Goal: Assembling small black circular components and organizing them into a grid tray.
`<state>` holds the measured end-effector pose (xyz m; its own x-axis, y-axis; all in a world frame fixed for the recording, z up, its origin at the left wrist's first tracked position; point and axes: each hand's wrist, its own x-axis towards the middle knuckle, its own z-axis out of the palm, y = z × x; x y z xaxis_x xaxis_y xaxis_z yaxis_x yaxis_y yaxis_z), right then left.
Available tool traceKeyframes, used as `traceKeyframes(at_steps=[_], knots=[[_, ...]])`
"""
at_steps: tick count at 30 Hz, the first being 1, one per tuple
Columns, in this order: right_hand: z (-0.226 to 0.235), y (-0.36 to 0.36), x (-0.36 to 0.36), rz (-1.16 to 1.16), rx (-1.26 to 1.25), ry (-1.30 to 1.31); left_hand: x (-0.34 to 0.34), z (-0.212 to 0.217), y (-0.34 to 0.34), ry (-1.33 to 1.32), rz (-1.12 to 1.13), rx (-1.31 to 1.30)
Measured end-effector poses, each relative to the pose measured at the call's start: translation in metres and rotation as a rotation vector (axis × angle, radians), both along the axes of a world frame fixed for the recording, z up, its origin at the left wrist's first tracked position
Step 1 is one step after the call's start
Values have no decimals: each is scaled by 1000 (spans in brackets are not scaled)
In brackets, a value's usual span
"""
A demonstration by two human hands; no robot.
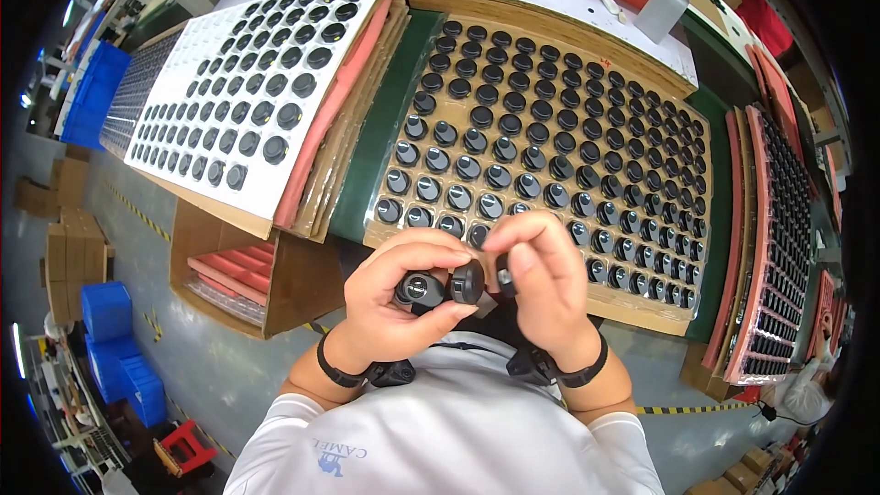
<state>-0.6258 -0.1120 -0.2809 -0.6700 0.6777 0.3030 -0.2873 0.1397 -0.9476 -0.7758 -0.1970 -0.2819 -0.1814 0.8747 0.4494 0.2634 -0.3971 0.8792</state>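
Rows of small round black caps filled the brown cardboard tray (632, 312) on our bench, with a white perforated tray (192, 82) of the same glossy discs tilted just beside it over pink foam sheets (316, 142). At the tray's near edge we held our left hand (394, 298) curled around two round black caps (440, 286), while our right hand (541, 280) pinched a third small black piece (503, 277) against them, fingers closed tight.
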Motion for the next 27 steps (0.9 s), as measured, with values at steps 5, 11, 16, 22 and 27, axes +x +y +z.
traceKeyframes(at_steps=[5,11,16,22,27], knots=[[-10,-2,-4,10,-52,74,-1,2,-2,-23,-11,-14],[-8,2,-4,38,41,129,-5,-2,-3,-21,-8,26],[-2,-5,-8,45,-175,73,-7,-3,-4,-31,-14,34],[-7,-4,-8,87,-156,110,-9,-3,-6,-20,-1,35],[5,-7,-15,65,-369,118,-12,-7,-7,-41,-10,34]])
